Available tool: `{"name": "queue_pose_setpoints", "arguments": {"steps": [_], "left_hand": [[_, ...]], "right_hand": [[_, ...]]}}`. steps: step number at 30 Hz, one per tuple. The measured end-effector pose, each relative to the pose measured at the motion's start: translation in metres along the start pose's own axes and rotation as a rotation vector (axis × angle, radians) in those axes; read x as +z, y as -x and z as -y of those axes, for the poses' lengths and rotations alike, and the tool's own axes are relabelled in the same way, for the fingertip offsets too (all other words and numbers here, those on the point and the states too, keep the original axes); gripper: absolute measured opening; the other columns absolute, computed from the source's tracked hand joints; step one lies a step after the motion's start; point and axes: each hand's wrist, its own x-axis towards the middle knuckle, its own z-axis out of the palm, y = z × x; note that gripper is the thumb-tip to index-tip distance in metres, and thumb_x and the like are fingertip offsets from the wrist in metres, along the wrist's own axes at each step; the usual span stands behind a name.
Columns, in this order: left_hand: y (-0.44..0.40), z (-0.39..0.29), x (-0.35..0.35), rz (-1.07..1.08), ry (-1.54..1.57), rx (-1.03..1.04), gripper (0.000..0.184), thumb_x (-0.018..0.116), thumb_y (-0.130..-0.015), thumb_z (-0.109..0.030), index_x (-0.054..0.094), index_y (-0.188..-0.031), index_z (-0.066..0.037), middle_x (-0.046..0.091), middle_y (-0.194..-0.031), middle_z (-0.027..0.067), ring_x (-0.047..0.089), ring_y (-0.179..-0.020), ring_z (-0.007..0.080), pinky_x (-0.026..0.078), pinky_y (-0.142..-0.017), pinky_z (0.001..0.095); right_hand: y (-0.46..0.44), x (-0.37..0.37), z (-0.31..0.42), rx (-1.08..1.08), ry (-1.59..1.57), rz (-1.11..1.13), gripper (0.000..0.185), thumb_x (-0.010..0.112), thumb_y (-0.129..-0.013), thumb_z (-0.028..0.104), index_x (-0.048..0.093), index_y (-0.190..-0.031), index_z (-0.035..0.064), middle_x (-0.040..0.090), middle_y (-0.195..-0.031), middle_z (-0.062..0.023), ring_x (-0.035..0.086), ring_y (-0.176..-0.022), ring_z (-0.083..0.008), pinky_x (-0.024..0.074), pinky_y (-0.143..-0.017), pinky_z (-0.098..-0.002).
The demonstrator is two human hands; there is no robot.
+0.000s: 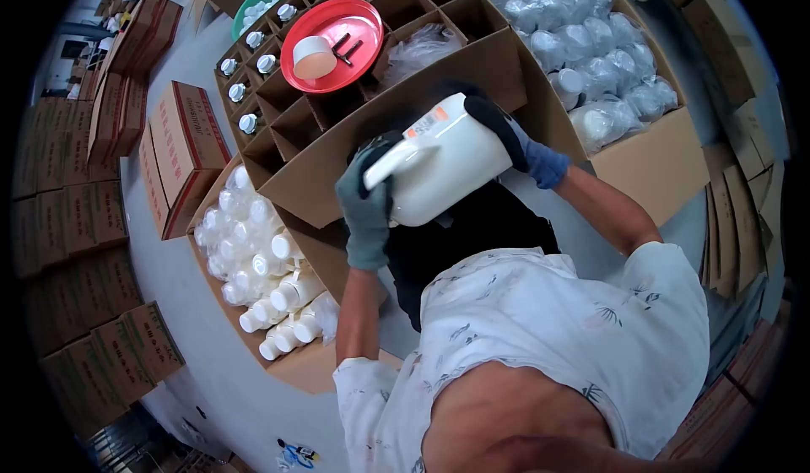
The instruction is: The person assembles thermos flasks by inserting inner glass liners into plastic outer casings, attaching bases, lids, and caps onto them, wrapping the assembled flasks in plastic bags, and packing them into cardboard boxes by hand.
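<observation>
A white plastic jug (456, 165) with a side handle and a small orange-and-white label is held tilted in front of my body. My left hand (364, 211), in a grey-green glove with dark fingers, closes around the handle side. At the other end, my right hand (525, 145), in a blue-grey and black glove, grips the jug with its fingers partly hidden behind it. Just beyond the jug stands a divided carton (337, 182). On its dividers rests a red basin (367, 21) holding a pale cup-like roll (313, 57) and dark strips (347, 48).
Capped bottles (267, 64) stand in several carton cells. A carton of white bottles (291, 291) is at left; another of plastic-wrapped bottles (599, 59) is at right. A green basin (253, 5) sits behind. Stacked cartons (67, 194) line the left, and flattened cardboard (734, 228) the right.
</observation>
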Motion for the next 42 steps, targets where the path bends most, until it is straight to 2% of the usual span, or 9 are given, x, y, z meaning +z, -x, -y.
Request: {"name": "queue_pose_setpoints", "arguments": {"steps": [5,13,19,27,31,33,35,37,42], "left_hand": [[0.008,-0.003,-0.031,-0.047,-0.17,0.182,0.039,0.053,-0.088,-0.025,0.067,-0.11,0.003,0.068,-0.109,0.0169,0.063,-0.108,0.0283,0.045,-0.098,0.0397],[0.077,0.082,-0.098,-0.409,-0.078,-0.316,0.032,0.049,-0.094,-0.021,0.066,-0.104,0.004,0.067,-0.093,0.0112,0.062,-0.083,0.0184,0.049,-0.077,0.0322],[0.094,0.086,-0.1,-0.415,0.153,-0.479,0.034,0.045,-0.1,-0.025,0.063,-0.111,0.001,0.067,-0.102,0.0088,0.063,-0.092,0.0161,0.051,-0.081,0.0328],[0.082,0.095,-0.109,-0.34,0.203,-0.461,0.034,0.045,-0.095,-0.021,0.063,-0.111,0.003,0.068,-0.102,0.0107,0.064,-0.09,0.0173,0.051,-0.08,0.033],[0.082,0.109,-0.108,-0.359,0.342,-0.449,0.034,0.042,-0.094,-0.016,0.063,-0.112,0.004,0.068,-0.104,0.0114,0.065,-0.094,0.0188,0.051,-0.084,0.0339],[0.073,0.112,-0.108,-0.308,0.571,-0.531,0.036,0.041,-0.096,-0.019,0.063,-0.116,0.001,0.067,-0.108,0.0107,0.066,-0.095,0.0186,0.053,-0.084,0.0332],[0.06,0.117,-0.107,-0.229,0.562,-0.532,0.035,0.044,-0.096,-0.021,0.062,-0.116,0.001,0.067,-0.108,0.0111,0.066,-0.094,0.0183,0.054,-0.083,0.0326],[0.048,0.126,-0.103,-0.199,0.647,-0.515,0.034,0.046,-0.096,-0.021,0.062,-0.116,0.001,0.067,-0.107,0.0111,0.066,-0.094,0.0184,0.054,-0.083,0.0327],[0.046,0.113,-0.087,-0.182,0.843,-0.524,0.032,0.053,-0.097,-0.023,0.062,-0.117,0.0,0.068,-0.107,0.0108,0.067,-0.094,0.0191,0.055,-0.084,0.0351]], "right_hand": [[-0.024,0.027,-0.01,0.003,-0.111,0.02,0.052,0.055,-0.096,0.035,0.043,-0.137,0.0067,0.052,-0.126,-0.0084,0.051,-0.116,-0.0176,0.0425,-0.1,-0.031],[-0.224,0.005,-0.029,-0.444,1.101,0.057,0.032,0.069,-0.084,0.027,0.063,-0.111,0.0089,0.066,-0.097,-0.0155,0.063,-0.095,-0.0285,0.0507,-0.083,-0.0357],[-0.322,0.041,-0.054,-0.08,1.691,0.093,0.039,0.058,-0.083,0.03,0.06,-0.112,0.0036,0.06,-0.116,-0.0214,0.059,-0.108,-0.0359,0.0491,-0.087,-0.0467],[-0.334,-0.003,-0.076,-0.259,1.588,0.037,0.048,0.059,-0.079,0.02,0.052,-0.125,0.0064,0.064,-0.11,-0.0153,0.065,-0.094,-0.0317,0.0538,-0.078,-0.0419],[-0.275,-0.025,-0.022,0.273,0.014,0.066,0.038,0.056,-0.091,0.028,0.052,-0.125,0.0117,0.066,-0.093,-0.0055,0.058,-0.064,-0.0144,0.0483,-0.052,-0.0296],[-0.225,-0.019,-0.009,0.274,-0.126,0.366,0.036,0.054,-0.095,0.031,0.054,-0.125,0.011,0.064,-0.09,-0.0024,0.05,-0.056,-0.0116,0.0437,-0.048,-0.0272],[-0.17,0.029,0.026,0.276,0.354,0.418,0.037,0.055,-0.096,0.029,0.056,-0.128,0.0105,0.065,-0.101,-0.0037,0.055,-0.068,-0.0085,0.0482,-0.06,-0.0263],[-0.143,0.03,-0.004,-0.255,0.563,0.488,0.044,0.065,-0.087,0.012,0.053,-0.129,0.0042,0.063,-0.115,-0.0089,0.058,-0.11,-0.018,0.0468,-0.096,-0.0339],[-0.111,0.069,0.047,-0.432,1.011,0.78,0.05,0.066,-0.072,0.004,0.053,-0.12,0.004,0.054,-0.114,-0.0172,0.058,-0.105,-0.0357,0.0489,-0.091,-0.0413]]}}
